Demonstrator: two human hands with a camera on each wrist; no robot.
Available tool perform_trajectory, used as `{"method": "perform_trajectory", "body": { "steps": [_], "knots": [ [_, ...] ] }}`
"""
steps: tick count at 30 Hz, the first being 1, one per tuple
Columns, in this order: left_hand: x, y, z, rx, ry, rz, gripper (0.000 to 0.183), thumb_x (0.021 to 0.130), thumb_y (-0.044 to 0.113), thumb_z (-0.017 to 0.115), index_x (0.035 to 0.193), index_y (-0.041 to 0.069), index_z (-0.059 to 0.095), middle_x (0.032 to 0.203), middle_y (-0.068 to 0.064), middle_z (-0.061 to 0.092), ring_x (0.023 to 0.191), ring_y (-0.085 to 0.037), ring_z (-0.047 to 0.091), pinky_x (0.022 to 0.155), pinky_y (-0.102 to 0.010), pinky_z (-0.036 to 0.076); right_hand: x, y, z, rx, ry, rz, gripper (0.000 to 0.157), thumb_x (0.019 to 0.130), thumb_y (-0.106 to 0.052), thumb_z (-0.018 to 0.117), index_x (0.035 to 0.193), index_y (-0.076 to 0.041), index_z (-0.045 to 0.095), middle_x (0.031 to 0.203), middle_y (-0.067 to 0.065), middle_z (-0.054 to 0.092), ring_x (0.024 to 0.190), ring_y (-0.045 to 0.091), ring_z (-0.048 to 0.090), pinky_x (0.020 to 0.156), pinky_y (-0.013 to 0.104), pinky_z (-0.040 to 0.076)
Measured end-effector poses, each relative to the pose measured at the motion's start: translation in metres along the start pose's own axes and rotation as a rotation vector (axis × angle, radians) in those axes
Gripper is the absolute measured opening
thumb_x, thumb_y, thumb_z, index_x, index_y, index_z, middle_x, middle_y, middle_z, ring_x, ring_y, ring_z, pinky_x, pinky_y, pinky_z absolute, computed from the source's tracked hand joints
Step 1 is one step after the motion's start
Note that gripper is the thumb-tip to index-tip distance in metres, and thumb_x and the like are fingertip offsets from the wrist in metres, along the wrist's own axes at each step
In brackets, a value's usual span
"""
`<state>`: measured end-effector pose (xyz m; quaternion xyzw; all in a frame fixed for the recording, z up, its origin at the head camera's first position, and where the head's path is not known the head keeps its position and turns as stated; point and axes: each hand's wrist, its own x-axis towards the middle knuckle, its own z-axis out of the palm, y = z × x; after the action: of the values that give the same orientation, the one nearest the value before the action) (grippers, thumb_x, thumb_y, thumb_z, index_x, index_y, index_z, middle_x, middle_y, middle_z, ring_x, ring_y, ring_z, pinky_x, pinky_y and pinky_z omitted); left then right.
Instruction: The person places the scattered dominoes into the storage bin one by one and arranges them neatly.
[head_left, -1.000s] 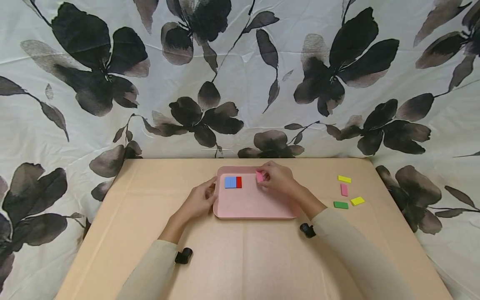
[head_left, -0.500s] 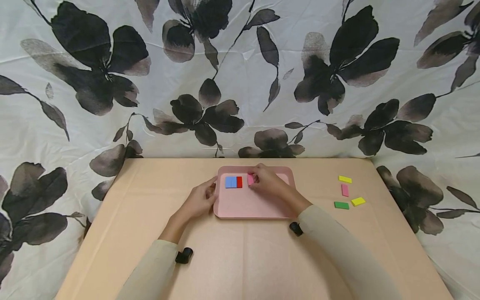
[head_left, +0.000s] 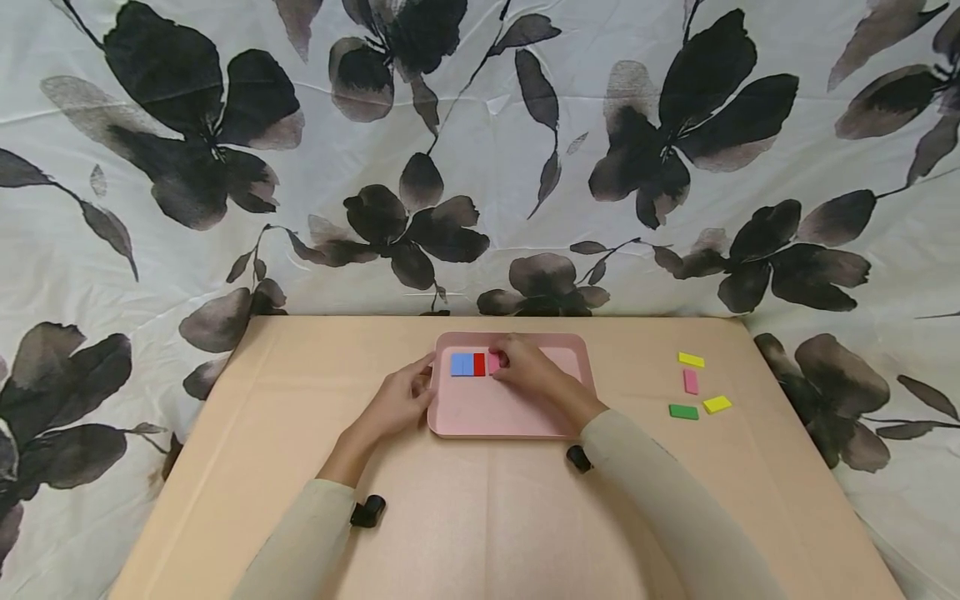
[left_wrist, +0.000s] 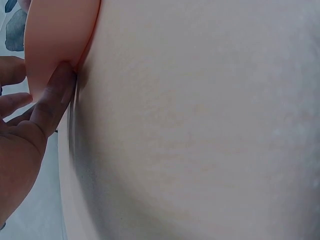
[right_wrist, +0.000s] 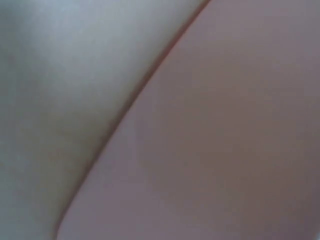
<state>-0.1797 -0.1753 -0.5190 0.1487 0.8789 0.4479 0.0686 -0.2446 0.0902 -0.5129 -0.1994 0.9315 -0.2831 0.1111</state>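
In the head view a pink tray (head_left: 517, 421) lies on the table. Two blue tiles (head_left: 462, 364) and a red tile (head_left: 478, 364) sit side by side in its upper left part. My right hand (head_left: 528, 368) pinches a pink tile (head_left: 492, 363) just right of the red one, a narrow gap between them; the fingers partly cover it. At the tray's left edge, my left hand (head_left: 405, 396) holds the rim. The left wrist view shows that hand's thumb (left_wrist: 57, 92) against the tray wall (left_wrist: 62, 30). Only tray and table show in the right wrist view.
Right of the tray on the table (head_left: 480, 517) lie loose tiles: a yellow tile (head_left: 691, 360), a pink tile (head_left: 691, 382), another yellow tile (head_left: 717, 404) and a green tile (head_left: 683, 412). A floral cloth (head_left: 525, 167) hangs behind the table's far edge.
My right hand has moved left over the tray, carrying the pink tile from the tray's right half to near the red tile. My left hand has stayed at the tray's edge.
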Motion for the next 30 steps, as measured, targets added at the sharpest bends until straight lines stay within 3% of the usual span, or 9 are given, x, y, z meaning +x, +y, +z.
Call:
{"method": "perform_trajectory", "body": {
  "steps": [19,30],
  "knots": [
    [0.0027,0.0003,-0.0059,-0.011,-0.014,0.016,0.067,0.095,0.001,0.065,0.157,-0.001,0.039,0.129,-0.021,0.066,0.091,-0.018,0.067,0.078,-0.027,0.054,0.0022,-0.0026,0.0048,0.073,0.017,0.049,0.045,0.088,-0.016,0.083,0.129,-0.004,0.068,0.11,0.007,0.057,0.098,0.021,0.055,0.086,0.029,0.053],
    [0.0028,0.0012,-0.0066,-0.009,-0.02,-0.008,0.067,0.096,0.003,0.065,0.158,0.0,0.039,0.132,-0.021,0.065,0.09,-0.017,0.065,0.076,-0.027,0.052,0.002,-0.0044,0.0054,0.073,0.022,0.031,0.044,0.088,-0.013,0.083,0.128,-0.001,0.068,0.111,0.008,0.058,0.097,0.02,0.055,0.085,0.029,0.052]
  ]
}}
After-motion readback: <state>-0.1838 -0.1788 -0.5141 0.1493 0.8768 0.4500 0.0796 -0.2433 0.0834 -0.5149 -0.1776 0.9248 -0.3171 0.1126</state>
